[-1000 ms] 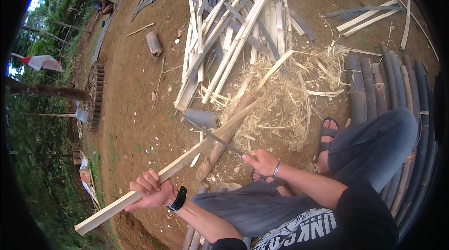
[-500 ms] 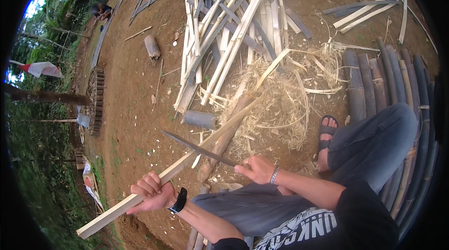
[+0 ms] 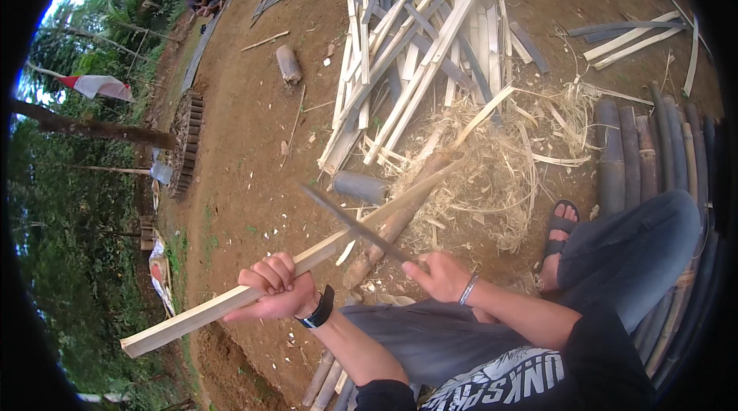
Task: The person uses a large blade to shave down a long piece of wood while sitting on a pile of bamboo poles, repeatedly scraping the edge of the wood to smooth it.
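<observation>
Bamboo, head view: a pale split slat point(image 3: 307, 261) runs from the lower left up toward the shavings heap point(image 3: 500, 165), crossed by a long dark blade point(image 3: 357, 226). The left hand point(image 3: 273, 288) is fisted round the slat; the right hand point(image 3: 438, 276) apparently closes on the blade's handle. Many finished slats point(image 3: 415, 49) lie stacked on the bare ground point(image 3: 246, 126); whole poles point(image 3: 646, 142) remain at its right edge.

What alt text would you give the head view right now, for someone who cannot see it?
Seated on bare dirt, a person grips a long pale bamboo strip in the left hand and holds a long dark blade across it with the right hand. Ahead lie a pile of split strips and loose shavings; whole bamboo poles lie to the right.
</observation>
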### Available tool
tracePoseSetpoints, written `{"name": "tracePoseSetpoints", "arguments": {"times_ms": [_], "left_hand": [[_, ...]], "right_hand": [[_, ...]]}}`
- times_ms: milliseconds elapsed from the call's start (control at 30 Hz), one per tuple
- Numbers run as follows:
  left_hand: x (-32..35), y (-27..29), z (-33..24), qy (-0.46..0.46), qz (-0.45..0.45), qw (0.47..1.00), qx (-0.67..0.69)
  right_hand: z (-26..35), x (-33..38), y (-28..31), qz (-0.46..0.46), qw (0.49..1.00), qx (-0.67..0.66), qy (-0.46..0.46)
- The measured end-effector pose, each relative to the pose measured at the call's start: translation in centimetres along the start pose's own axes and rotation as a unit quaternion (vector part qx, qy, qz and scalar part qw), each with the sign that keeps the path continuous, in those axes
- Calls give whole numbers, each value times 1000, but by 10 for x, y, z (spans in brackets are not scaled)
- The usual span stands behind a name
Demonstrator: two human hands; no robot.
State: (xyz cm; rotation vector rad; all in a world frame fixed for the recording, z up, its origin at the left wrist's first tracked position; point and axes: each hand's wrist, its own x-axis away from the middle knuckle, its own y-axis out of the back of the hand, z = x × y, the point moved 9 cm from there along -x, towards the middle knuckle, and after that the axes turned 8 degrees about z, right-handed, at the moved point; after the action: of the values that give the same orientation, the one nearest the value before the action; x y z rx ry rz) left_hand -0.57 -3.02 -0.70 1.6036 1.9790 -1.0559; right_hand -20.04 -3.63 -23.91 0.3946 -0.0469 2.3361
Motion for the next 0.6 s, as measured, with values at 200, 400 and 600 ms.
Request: {"name": "tracePoseSetpoints", "arguments": {"times_ms": [200, 400, 600], "left_hand": [[-1, -8, -2, -19, -60, 998, -21], [-9, -21, 3, -19, -50, 998, -26], [-11, -21, 5, -24, -48, 998, -28]], "right_hand": [[-50, 6, 7, -20, 985, -161, -63], [-73, -8, 14, -17, 995, -63, -74], [-71, -15, 3, -19, 978, -201, -49]]}}
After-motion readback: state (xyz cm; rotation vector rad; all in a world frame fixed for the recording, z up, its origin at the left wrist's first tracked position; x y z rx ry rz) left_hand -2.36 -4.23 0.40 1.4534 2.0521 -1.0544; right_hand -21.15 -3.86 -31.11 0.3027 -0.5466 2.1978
